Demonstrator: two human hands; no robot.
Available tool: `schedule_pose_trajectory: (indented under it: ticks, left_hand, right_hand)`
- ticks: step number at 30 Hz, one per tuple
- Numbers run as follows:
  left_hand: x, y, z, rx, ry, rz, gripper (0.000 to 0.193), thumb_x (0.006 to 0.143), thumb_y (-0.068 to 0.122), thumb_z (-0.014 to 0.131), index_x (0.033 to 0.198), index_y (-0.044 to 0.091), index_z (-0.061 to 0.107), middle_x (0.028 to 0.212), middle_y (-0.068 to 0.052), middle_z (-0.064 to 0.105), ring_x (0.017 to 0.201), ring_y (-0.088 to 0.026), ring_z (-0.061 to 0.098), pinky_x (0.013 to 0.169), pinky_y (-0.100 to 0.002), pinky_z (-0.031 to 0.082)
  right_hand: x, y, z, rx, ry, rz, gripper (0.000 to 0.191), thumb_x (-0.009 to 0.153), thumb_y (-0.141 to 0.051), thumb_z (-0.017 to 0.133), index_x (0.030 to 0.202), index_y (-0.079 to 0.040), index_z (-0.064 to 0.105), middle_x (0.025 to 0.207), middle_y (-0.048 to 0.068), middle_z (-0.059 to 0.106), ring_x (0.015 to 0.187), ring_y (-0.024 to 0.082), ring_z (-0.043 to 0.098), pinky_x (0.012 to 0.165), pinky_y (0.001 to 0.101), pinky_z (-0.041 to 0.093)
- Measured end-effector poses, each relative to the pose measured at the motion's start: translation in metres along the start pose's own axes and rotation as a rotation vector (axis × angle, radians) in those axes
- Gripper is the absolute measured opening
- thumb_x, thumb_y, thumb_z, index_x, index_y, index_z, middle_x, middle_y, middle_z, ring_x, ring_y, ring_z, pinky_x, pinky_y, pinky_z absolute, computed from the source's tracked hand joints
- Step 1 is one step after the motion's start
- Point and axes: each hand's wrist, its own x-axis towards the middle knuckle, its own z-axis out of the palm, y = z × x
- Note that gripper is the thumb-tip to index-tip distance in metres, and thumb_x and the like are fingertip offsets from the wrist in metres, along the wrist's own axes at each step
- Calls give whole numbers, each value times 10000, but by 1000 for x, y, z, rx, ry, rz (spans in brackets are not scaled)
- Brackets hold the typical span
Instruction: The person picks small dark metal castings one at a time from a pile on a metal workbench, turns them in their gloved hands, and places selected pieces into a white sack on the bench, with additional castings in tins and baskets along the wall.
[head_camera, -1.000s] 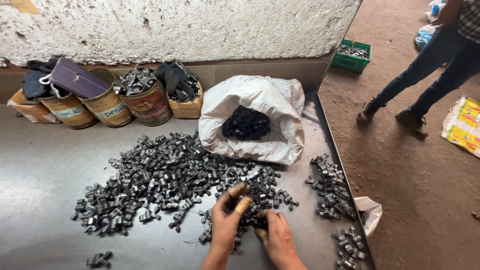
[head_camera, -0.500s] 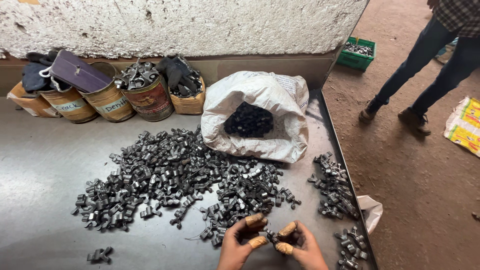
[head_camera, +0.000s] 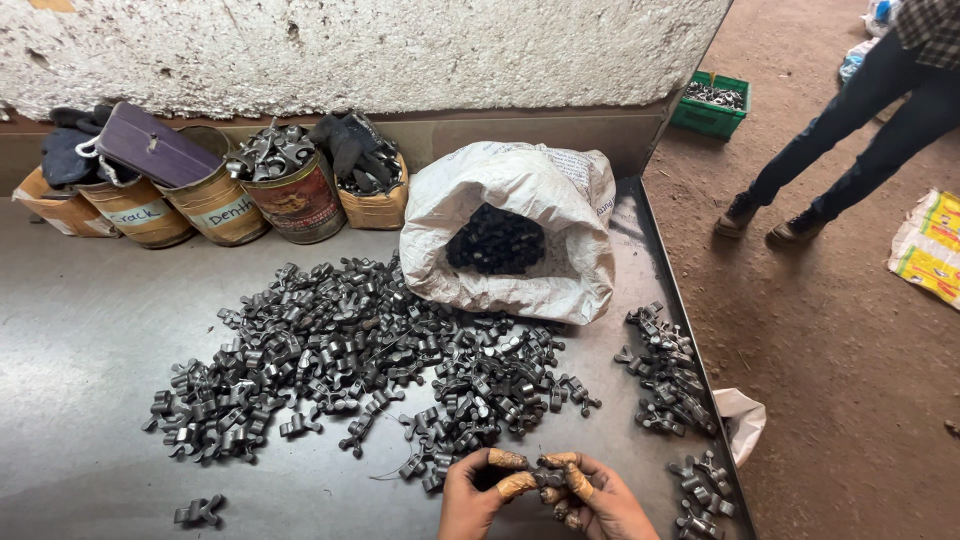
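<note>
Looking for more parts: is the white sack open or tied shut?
Open: the white sack gapes, showing dark parts inside.

Rough whitewashed wall (head_camera: 400, 50), grey metal table (head_camera: 90, 330), brown dirt floor (head_camera: 840, 380), soft daylight

Soft even daylight, faint sheen on metal table (head_camera: 80, 330), sharp focus, wide-angle edge stretch

This is a small metal workshop or sorting shed. A steel surface (head_camera: 90, 330) carries a heap of dark forged parts (head_camera: 350, 360), a white sack (head_camera: 520, 230) full of more, and a row of tins (head_camera: 215, 195) against a rough plastered wall (head_camera: 400, 50). Beside it lies a bare dirt floor (head_camera: 850, 380) with a green crate (head_camera: 712, 105).
</note>
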Motion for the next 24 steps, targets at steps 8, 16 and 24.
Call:
schedule_pose_trajectory:
  ticks: [8,16,24]
  left_hand:
    - [-20,13,-8,587,30,182,432,624,232,1000,942,37,784,883,-43,810,847,-164,807,785,-302,626]
    - [-43,32,-37,1130,339,142,751,560,288,986,1255,319,702,1224,-94,523,1056,-310,630,869,-453,556]
    - [-35,5,-48,1176,358,189,808,538,212,980,1283,281,674,1243,-127,516,1075,-352,603,898,-483,528]
  right_hand:
    - [10,-25,26,-478,219,40,552,789,-81,764,1302,-153,571,908,92,744,729,163,702,598,310,565]
    - [49,-89,116,-387,90,-536,448,744,-7,796,1128,-55,569,1060,125,725,814,195,688,722,346,608]
    - [43,-40,148,-1669,401,-764,466,713,0,755,1150,-112,637,1012,108,706,973,350,607,840,432,520]
